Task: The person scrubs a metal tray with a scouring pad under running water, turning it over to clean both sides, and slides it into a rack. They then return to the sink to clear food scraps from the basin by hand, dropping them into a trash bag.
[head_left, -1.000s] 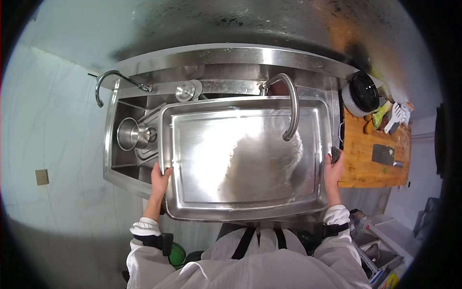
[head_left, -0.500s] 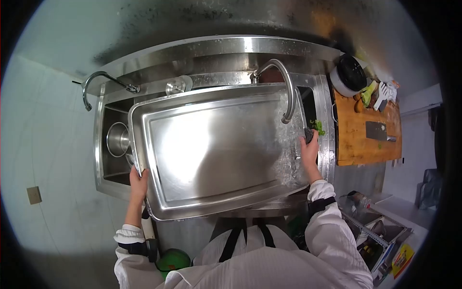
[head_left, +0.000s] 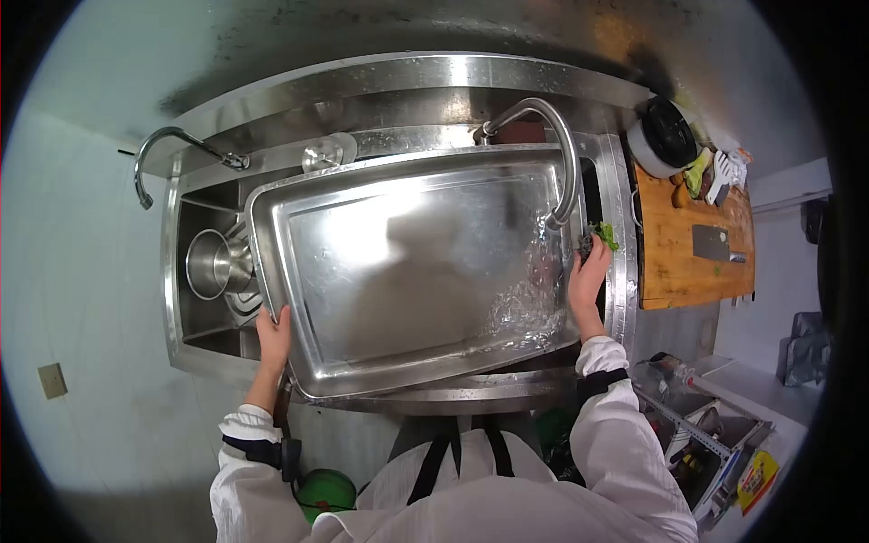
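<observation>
A large stainless steel tray (head_left: 398, 262) lies tilted across the sink (head_left: 181, 271). My left hand (head_left: 273, 337) grips its near left corner. My right hand (head_left: 587, 276) holds the tray's right edge and also clutches a dark scouring pad (head_left: 586, 244). Water from the curved faucet (head_left: 557, 154) splashes onto the right part of the tray, just left of my right hand.
A steel pot (head_left: 210, 264) sits in the left basin beside a second faucet (head_left: 172, 149). A wooden cutting board (head_left: 692, 249) with a cleaver (head_left: 711, 242) lies to the right, behind it a black and white pot (head_left: 665, 136). Green scraps (head_left: 605, 235) rest on the sink rim.
The tray has shifted left and tilted, and water now runs over its right side. My right hand moved inward along the tray's right edge.
</observation>
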A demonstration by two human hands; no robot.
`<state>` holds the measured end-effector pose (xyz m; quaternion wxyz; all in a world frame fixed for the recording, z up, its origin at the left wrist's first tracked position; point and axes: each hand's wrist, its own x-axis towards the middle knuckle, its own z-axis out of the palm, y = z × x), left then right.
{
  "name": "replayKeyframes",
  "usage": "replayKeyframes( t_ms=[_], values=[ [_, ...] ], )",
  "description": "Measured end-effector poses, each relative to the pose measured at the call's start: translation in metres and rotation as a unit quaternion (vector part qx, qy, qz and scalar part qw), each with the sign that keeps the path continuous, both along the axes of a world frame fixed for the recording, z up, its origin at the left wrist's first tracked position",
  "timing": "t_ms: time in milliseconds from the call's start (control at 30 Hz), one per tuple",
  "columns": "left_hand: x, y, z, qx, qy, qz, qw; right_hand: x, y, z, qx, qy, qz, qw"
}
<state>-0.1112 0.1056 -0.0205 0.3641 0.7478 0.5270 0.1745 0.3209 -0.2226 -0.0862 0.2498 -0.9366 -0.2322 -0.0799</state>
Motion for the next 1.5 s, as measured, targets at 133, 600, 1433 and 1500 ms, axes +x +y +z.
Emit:
replayKeyframes(
  t_ms=[133, 600, 1433, 1500],
  values=[
    [0.001, 0.003, -0.002, 0.008, 0.01, -0.008, 1.0, -0.015, 0.019, 0.01, -0.09, -0.116, 0.063, 0.987],
    [-0.004, 0.003, -0.007, 0.011, 0.018, 0.0, 1.0, -0.099, 0.101, 0.0, -0.037, 0.072, 0.328, 0.941],
    [0.008, 0.004, -0.003, 0.048, 0.019, -0.004, 0.999, -0.022, 0.132, 0.024, 0.06, 0.298, 0.158, 0.94],
    [-0.002, 0.006, -0.011, 0.024, 0.025, 0.002, 0.999, -0.005, 0.119, 0.028, -0.059, -0.01, 0.173, 0.983]
  ],
)
